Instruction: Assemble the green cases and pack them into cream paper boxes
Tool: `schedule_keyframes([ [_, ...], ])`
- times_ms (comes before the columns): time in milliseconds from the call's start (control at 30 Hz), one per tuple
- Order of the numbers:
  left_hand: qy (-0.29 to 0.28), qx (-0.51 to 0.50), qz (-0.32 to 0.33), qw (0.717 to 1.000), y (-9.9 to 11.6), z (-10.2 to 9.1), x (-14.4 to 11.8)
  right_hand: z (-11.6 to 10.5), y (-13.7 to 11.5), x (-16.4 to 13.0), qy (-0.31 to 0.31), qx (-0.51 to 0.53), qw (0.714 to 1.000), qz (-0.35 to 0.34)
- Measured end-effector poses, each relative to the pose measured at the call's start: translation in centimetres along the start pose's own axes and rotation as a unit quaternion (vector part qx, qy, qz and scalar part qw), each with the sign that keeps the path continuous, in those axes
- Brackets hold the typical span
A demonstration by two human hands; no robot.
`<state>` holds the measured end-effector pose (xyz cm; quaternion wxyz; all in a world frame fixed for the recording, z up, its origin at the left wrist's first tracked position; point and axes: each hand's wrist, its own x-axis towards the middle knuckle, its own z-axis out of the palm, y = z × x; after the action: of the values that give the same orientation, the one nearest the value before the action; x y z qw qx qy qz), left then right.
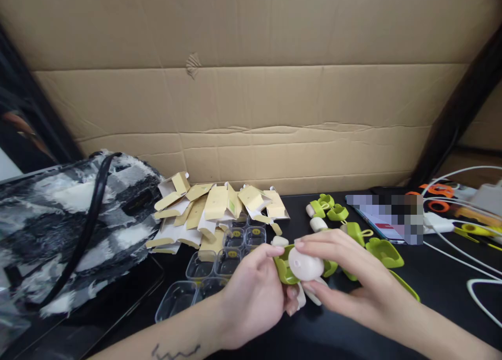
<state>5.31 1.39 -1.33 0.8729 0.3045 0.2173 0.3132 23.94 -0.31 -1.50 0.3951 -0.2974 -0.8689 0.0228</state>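
Note:
Both hands meet over the black table point(439, 281), just right of centre at the near edge. My left hand point(251, 297) grips a green plastic shell point(283, 272) from the left. My right hand point(353, 276) pinches the same piece from the right, fingers over and under a cream rounded part point(306, 266) seated in the green shell. More green and cream pieces point(337, 213) lie scattered just beyond my right hand, with a green shell point(384, 251) nearest it.
Flattened tan and white small cartons point(215, 206) are piled behind a clear plastic tray point(219, 263) with yellow dots. A furry black-and-white bag point(58, 219) sits at left. A phone point(382, 219), white cables point(470, 255) and orange items lie at right. A cardboard wall point(251, 114) stands behind.

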Motion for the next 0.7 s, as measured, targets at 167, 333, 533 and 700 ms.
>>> schedule_keyframes([
  [167, -0.009, -0.014, -0.014, 1.0, -0.4, 0.1, -0.1, 0.2, -0.4, 0.0, -0.028, -0.031, 0.999, -0.003],
  [333, -0.014, -0.026, -0.009, 1.0, -0.8, 0.1, -0.1, 0.6, -1.1, -0.2, -0.026, -0.019, 0.999, -0.002],
  [533, -0.032, -0.029, -0.012, 0.999, -1.0, 0.4, -0.2, 0.9, -1.2, -0.7, 0.035, 0.04, 0.998, 0.019],
  [700, -0.04, -0.039, -0.015, 0.998, -1.0, 0.6, -0.4, 1.0, -1.7, -0.4, 0.005, 0.007, 1.0, 0.004],
])
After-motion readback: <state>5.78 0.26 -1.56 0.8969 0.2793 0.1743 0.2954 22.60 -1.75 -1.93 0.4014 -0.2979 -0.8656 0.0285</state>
